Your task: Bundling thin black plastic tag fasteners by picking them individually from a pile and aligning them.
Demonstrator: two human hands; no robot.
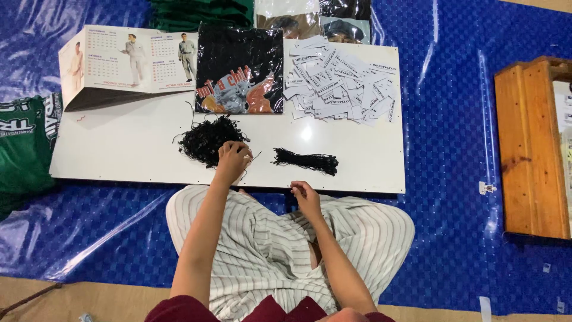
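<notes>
Left hand [232, 158] is pinching a strand at the loose black string pile [207, 139], lying just ahead-left; right hand [305, 195] is closing on something unidentifiable.

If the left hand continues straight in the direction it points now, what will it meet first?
Most likely the loose heap of black strings, which the left hand already touches or nearly touches at its near edge. Beyond it lies the folded black shirt.

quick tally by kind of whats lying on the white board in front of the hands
black string heaps: 2, loose by the left hand, tidy above the right hand
paper tag pile: 1
black printed shirt: 1
calendar: 1
total: 5
</notes>
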